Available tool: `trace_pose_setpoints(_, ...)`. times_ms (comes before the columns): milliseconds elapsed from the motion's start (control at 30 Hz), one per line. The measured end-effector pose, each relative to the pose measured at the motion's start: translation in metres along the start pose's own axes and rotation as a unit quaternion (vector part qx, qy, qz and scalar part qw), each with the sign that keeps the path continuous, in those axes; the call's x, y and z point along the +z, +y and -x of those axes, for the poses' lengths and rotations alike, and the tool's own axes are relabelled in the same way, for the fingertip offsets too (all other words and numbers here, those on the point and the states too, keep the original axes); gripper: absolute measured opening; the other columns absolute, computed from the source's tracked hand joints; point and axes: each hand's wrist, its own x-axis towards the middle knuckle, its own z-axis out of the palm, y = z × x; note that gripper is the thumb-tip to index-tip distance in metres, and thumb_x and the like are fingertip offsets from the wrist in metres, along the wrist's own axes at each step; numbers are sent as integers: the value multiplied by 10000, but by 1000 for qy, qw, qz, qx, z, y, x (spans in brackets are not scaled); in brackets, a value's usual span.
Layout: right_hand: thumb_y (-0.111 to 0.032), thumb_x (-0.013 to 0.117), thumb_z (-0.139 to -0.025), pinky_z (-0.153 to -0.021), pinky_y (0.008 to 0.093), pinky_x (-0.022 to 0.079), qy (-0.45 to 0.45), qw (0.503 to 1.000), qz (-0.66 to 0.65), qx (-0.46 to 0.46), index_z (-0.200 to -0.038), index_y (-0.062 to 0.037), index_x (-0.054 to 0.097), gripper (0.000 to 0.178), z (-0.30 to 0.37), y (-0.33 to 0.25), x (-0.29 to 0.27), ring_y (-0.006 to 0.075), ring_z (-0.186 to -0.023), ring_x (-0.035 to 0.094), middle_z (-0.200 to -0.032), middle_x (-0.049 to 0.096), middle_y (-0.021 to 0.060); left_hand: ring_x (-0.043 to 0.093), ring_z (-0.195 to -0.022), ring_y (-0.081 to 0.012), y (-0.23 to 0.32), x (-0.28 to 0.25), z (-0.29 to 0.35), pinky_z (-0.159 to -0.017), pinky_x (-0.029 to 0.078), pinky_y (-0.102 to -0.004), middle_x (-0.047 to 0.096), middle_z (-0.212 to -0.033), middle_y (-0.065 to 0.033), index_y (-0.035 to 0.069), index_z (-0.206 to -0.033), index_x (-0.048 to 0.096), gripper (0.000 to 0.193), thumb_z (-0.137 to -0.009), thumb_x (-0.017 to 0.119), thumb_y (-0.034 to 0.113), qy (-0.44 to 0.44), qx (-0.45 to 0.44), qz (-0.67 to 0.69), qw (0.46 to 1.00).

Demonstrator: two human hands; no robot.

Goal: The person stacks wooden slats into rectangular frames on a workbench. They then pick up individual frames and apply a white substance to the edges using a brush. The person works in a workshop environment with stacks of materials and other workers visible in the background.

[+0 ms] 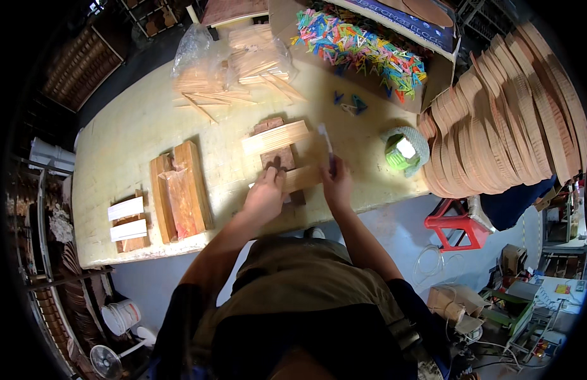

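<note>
My left hand (pixel 266 194) is closed at the left end of a bundle of thin wooden strips (pixel 303 178), which lies across a brown wooden block (pixel 279 158). A second bundle of pale strips (pixel 275 137) rests across the same block, farther from me. In my right hand (pixel 337 185) is a small brush like a toothbrush (pixel 323 131), its pale head pointing away from me. The brush stands just right of the strips; whether its bristles touch anything cannot be told.
Left on the table (pixel 116 164) are a wooden trough (pixel 191 183) and a block with white-faced strips (pixel 127 209). Bagged sticks (pixel 258 54) and a box of colourful clothespins (pixel 363 54) stand at the back. Rightward are a green container (pixel 398 160) and stacked curved wood pieces (pixel 496 120).
</note>
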Motion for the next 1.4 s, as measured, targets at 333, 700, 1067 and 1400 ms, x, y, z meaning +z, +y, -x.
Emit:
trace_pose_setpoints(333,-206,598,-919,-771,397,491,-22,1000,4,-17,-1172,-22,572,314,-3,18,29,295,-890,609,-993,619,160,557,-988,-335,-9,7,7,-854,490,-399,524,-1060,-143,51,-1282,558,539,-773,715,134,33,6,59,998)
trace_pose_setpoints(700,-235,604,-920,-770,375,498,53,979,194,-36,-1118,-47,652,277,-31,16,-198,340,-837,636,-912,654,162,602,-949,-348,-10,3,6,-815,522,-419,572,-1055,-172,47,-1211,604,466,-769,715,145,5,17,22,1000)
trace_pose_setpoints(1067,-234,585,-868,-642,474,532,49,855,517,-16,-871,-68,603,167,-75,23,-217,375,-744,664,-777,668,175,610,-916,-381,2,-25,-25,-816,518,-421,567,-982,-197,16,-1102,581,479,-669,715,171,0,48,40,998)
trace_pose_setpoints(1400,-258,657,-842,-500,377,479,-95,933,345,-27,-842,-53,670,204,-108,45,-239,233,-548,612,-705,668,108,594,-802,-219,25,-7,-36,-657,498,-312,615,-1011,-111,11,-1252,530,567,-856,590,412,-51,-266,780,564)
